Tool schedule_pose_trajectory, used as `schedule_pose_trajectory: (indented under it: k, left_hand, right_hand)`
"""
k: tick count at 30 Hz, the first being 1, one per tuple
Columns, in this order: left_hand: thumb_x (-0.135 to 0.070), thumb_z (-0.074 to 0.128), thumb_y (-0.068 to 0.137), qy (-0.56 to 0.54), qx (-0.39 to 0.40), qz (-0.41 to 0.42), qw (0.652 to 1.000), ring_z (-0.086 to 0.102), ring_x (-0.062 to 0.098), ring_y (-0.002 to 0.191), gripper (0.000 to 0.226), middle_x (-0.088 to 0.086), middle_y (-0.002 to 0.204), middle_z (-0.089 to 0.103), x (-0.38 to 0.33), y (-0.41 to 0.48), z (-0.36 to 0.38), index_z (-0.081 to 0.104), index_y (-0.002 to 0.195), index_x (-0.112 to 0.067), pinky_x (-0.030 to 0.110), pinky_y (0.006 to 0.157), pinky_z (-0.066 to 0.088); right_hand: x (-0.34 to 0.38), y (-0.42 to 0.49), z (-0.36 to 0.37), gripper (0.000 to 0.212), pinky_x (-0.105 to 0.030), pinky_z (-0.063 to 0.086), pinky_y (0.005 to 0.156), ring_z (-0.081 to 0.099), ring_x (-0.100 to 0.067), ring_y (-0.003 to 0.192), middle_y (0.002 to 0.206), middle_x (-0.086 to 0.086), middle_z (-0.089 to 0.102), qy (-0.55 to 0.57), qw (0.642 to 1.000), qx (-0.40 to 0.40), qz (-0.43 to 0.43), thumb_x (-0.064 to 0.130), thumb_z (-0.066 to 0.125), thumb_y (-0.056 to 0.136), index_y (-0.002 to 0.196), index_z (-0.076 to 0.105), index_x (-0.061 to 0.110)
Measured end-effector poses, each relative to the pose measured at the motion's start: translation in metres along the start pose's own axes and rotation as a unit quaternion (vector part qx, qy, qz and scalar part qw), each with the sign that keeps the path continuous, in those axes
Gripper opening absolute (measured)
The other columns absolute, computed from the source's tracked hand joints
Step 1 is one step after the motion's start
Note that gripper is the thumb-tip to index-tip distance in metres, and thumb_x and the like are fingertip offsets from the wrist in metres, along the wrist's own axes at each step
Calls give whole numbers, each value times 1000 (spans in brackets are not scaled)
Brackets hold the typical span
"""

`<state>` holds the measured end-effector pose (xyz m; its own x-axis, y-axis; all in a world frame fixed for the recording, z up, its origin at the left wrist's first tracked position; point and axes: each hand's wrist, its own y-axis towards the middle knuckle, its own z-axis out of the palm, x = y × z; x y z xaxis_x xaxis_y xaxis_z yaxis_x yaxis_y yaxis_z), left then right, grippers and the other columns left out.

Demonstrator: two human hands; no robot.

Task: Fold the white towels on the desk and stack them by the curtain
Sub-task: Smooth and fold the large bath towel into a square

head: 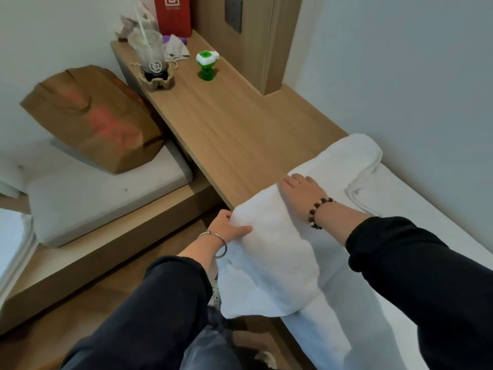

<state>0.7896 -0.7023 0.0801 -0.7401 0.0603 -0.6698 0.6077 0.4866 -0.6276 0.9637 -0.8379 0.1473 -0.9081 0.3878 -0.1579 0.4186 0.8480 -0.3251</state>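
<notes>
— At the near edge of the desk (pixel 226 124), your left hand (pixel 226 225) pinches the left side of the white towel (pixel 272 252), thumb on top and fingers curled under the cloth.

— And your right hand (pixel 298 190) lies palm down on the far end of that same towel. Its fingers are straight and close together, pressing the cloth and gripping nothing. A bead bracelet (pixel 318 212) sits at that wrist.

— The towel you hold is doubled over. Its upper layer runs from your right hand back toward you, and its lower end hangs off the front of the desk above your legs.

— Beside it on your right, and partly under it, lies a second white towel (pixel 400 209). It is spread flat along the desk against the grey surface on that side. I cannot tell you whether that surface is wall or curtain.

— The far end of that second towel is turned back on itself in a soft roll, just beyond your right fingertips.

— Further up the desk, well apart from your hands, stands a green and white plastic thing (pixel 206 65). Near it a clear plastic cup (pixel 150 53) with a straw sits in a cardboard carrier (pixel 157 81). A red paper bag (pixel 172 14) stands upright at the far end.

— To your left, below the desk, a brown paper bag (pixel 93 116) leans on a pale cushion (pixel 106 198).

— A thin metal bangle (pixel 216 243) rings your left wrist, and both your sleeves are dark.
</notes>
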Motion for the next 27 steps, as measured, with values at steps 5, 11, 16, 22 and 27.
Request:
schedule_pose_trajectory:
  k: [5,11,16,22,27]
  left_hand:
    - [-50,71,75,207,71,54,974,56,20,91,44,2,100,63,-31,20,-34,63,100,-15,28,73,43]
    - [-40,71,79,330,46,181,925,51,18,77,22,-5,80,55,-126,49,-82,59,84,-21,25,57,34]
    - [-40,67,81,474,-3,254,843,59,25,87,27,3,100,65,-216,95,-97,63,98,-19,29,68,42]
    - [-33,59,89,554,-40,350,754,61,29,99,26,6,109,64,-317,139,-55,63,109,-18,32,71,42]
    - [-8,47,91,525,-161,447,706,45,31,116,45,11,126,47,-372,163,-2,42,134,-18,38,86,37]
  right_hand:
    - [-21,39,-16,61,-46,15,114,34,-25,128,131,1,48,-42,993,105,23,28,62,82,138,40,21]
    - [-54,54,-45,9,-33,34,90,48,-18,89,91,5,59,-103,978,126,128,33,54,85,79,56,26]
    - [-94,54,-78,11,-28,39,73,56,-17,76,75,7,57,-39,964,150,216,29,49,88,88,59,24]
    - [-158,45,-102,16,-22,28,53,36,-13,57,69,2,37,5,901,274,335,20,45,90,75,40,25]
    - [-189,16,-77,32,-34,35,80,48,-25,105,114,-6,50,-62,874,-8,482,13,45,88,120,47,16]
